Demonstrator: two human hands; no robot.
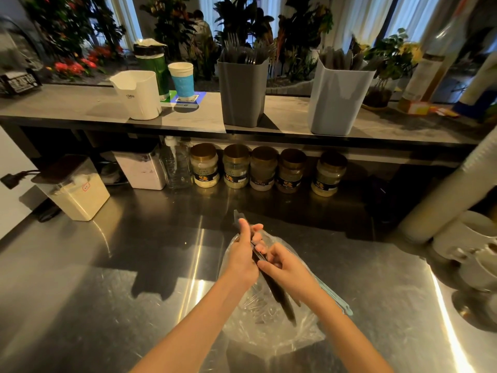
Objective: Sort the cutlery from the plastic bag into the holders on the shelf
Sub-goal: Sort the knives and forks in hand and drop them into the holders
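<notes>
Over the shiny steel counter (113, 265), both bare hands meet above a crumpled clear plastic bag (269, 327) that lies near the front edge. The left hand (243, 255) is closed around a bundle of dark, long-handled cutlery (279, 294), thumb raised, with the bundle running slantwise through the fist: its thin upper ends poke out beyond the thumb toward the shelf, and the dark handles trail down over the mouth of the bag. The right hand (286, 267) sits just beside the left, touching it, its fingers curled in a narrow pinch on the same bundle. The pieces look black or very dark grey, slim and glossy; I cannot tell from here which are forks, knives or spoons. A pale blue strip (334, 298), perhaps another handle, shows under the right wrist along the bag's edge.

Up on the long grey shelf (80, 109) stand three holders, well apart from the hands: a white plastic tub with a spout-like lip (138, 95) on the left, a tall dark grey square holder (242, 95) in the middle stuffed with dark forks, and a pale grey square holder (337, 100) to the right holding more dark cutlery. A blue-banded paper cup (182, 80) stands between the white tub and the dark grey holder.
</notes>
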